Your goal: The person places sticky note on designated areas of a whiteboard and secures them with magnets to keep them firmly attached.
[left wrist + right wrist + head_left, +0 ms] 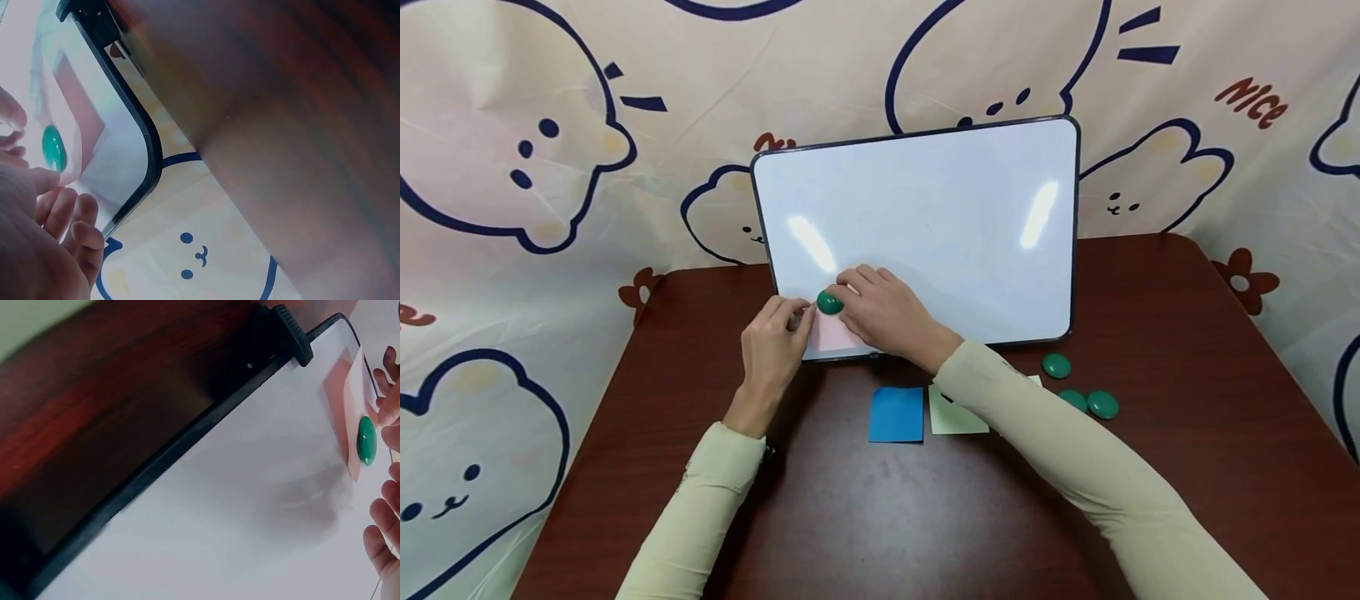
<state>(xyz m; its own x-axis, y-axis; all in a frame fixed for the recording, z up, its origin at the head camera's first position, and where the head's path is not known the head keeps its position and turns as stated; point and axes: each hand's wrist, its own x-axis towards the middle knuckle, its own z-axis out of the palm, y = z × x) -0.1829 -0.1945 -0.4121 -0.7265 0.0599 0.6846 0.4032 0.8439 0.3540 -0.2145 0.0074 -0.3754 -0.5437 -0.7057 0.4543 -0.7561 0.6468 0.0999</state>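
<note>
A pink sticky note (833, 335) is at the lower left of the whiteboard (925, 225), its edge lifted from the surface in the wrist views. A round green magnet (367, 441) sits on the note. My left hand (775, 346) pinches the note's left edge beside the magnet with thumb and forefinger. My right hand (887, 312) is just right of the magnet, its fingers loosely bent near the board. In the left wrist view, a small gap shows between the right fingertips (11, 112) and the magnet.
On the brown table (880, 517) lie a blue sticky note (896, 415) and a pale green one (955, 415), partly under the right sleeve. Several green magnets (1056, 365) lie to the right. A black clip foot (292, 337) grips the board's lower edge. A patterned cloth hangs behind.
</note>
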